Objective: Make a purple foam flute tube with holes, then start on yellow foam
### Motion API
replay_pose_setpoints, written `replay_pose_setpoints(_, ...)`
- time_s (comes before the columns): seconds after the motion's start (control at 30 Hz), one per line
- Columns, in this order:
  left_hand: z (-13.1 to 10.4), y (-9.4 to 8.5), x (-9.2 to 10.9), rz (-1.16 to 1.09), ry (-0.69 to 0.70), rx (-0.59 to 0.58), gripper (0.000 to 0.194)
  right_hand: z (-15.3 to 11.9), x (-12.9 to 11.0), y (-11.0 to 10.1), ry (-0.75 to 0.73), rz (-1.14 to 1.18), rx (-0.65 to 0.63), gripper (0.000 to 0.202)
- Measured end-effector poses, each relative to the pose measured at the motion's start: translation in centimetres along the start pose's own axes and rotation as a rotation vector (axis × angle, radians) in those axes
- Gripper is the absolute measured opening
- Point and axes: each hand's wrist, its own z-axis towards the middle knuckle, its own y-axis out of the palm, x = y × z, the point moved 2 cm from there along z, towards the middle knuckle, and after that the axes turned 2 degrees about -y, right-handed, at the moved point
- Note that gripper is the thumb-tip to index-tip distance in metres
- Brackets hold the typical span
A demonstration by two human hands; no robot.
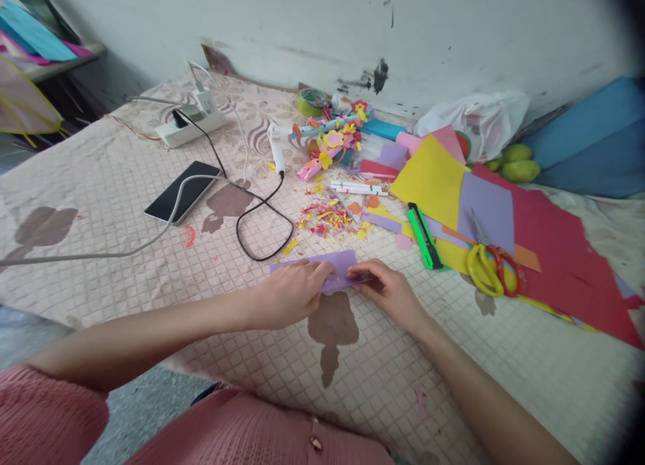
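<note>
A strip of purple paper (343, 259) lies on the patterned tablecloth near the middle of the view, its lower part curled or folded. My left hand (295, 291) rests over its left part, with thumb and fingers closed on it. At the right end of the same paper, my right hand (390, 291) pinches the edge between thumb and fingers. Part of the paper's left side is hidden under my left hand. Just beyond the hands is a pile of small red and yellow paper scraps (327, 218).
A green cutter (424, 236) and scissors (491, 270) lie to the right, by red sheets (564, 257) and a yellow sheet (431, 183). Left are a phone (184, 191), a looping black cable and a power strip (194, 128). A glue gun (277, 149) stands behind, beside paper flowers (334, 139).
</note>
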Motion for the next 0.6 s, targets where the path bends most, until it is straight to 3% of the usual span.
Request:
replay_pose_setpoints(0.13,0.5,-0.5,-0.5,0.025,-0.01,-0.063,0.036,0.3,-0.2,0.2,0.051,0.008,0.029,0.02)
replay_pose_setpoints(0.37,1.0,-0.9,-1.8,-0.072,0.017,-0.06,0.038,0.7,-0.5,0.0,0.056,-0.11,0.03,0.025)
replay_pose_setpoints(0.47,1.3,-1.0,-2.2,-0.108,0.015,-0.089,0.038,0.5,-1.0,0.0,-0.047,-0.173,0.025,0.036)
replay_pose_setpoints(0.6,1.5,-1.3,-2.2,-0.112,0.02,-0.095,0.037,-0.8,-2.6,0.0,-0.336,-0.383,0.315,0.04)
